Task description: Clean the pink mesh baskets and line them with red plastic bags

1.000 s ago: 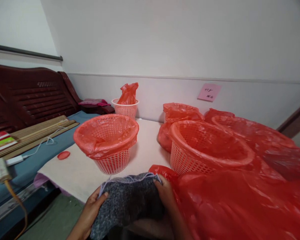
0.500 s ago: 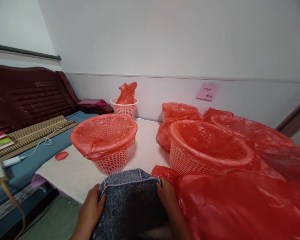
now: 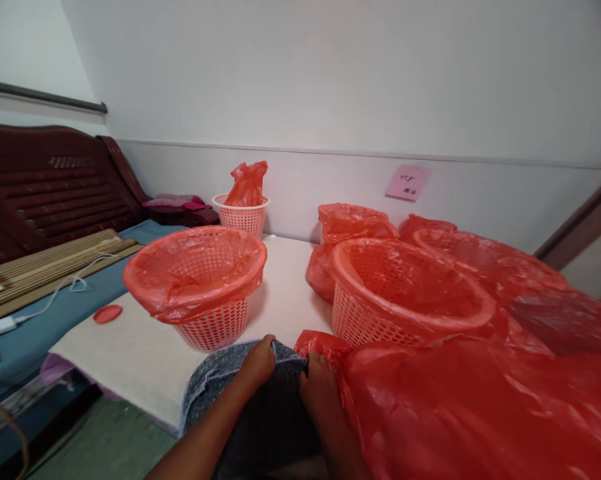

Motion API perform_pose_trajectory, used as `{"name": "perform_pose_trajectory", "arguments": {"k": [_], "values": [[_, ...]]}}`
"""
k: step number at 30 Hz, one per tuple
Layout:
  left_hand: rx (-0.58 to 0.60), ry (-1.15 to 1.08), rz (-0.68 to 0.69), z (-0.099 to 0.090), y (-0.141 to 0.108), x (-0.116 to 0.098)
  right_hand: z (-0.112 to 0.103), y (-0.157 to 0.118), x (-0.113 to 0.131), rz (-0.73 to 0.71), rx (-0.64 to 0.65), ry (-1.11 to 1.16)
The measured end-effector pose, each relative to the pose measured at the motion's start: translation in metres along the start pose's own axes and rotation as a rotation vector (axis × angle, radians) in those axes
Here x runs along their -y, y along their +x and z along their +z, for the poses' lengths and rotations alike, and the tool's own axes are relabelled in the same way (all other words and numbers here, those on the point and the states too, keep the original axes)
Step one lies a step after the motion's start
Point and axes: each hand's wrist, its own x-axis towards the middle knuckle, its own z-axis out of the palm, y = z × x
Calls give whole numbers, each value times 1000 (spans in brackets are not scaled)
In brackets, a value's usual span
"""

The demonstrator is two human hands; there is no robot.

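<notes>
A dark grey speckled cloth piece (image 3: 213,385) with pale purple stitched edging lies at the bottom middle, below the table's front. My left hand (image 3: 258,363) reaches across it and pinches its edge near the middle. My right hand (image 3: 320,383) is closed on the edge's right end, a short way from the left. Just beyond the hands stands a basket lined with a red plastic bag (image 3: 213,320). A red plastic bag (image 3: 455,400) lies close by my right forearm. The lower part of the cloth is dark and partly covered by my arms.
A larger red-lined basket (image 3: 365,317) stands on the right, with more red bags (image 3: 520,267) behind it. A white basket (image 3: 240,217) sits near the wall. A small red lid-like disc (image 3: 107,314) lies on the white-covered table (image 3: 145,360). A pink note (image 3: 408,183) is on the wall.
My left hand has moved right along the cloth's edge, from its left corner to the middle. My right hand keeps its hold. The view has shifted slightly.
</notes>
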Motion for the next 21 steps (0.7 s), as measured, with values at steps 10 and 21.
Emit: {"name": "perform_pose_trajectory", "arguments": {"k": [10, 21], "values": [[130, -430, -21, 9, 19, -12, -19, -1, 10, -95, -57, 137], [200, 23, 69, -89, -78, 12, -40, -18, 26, -195, -55, 582]]}}
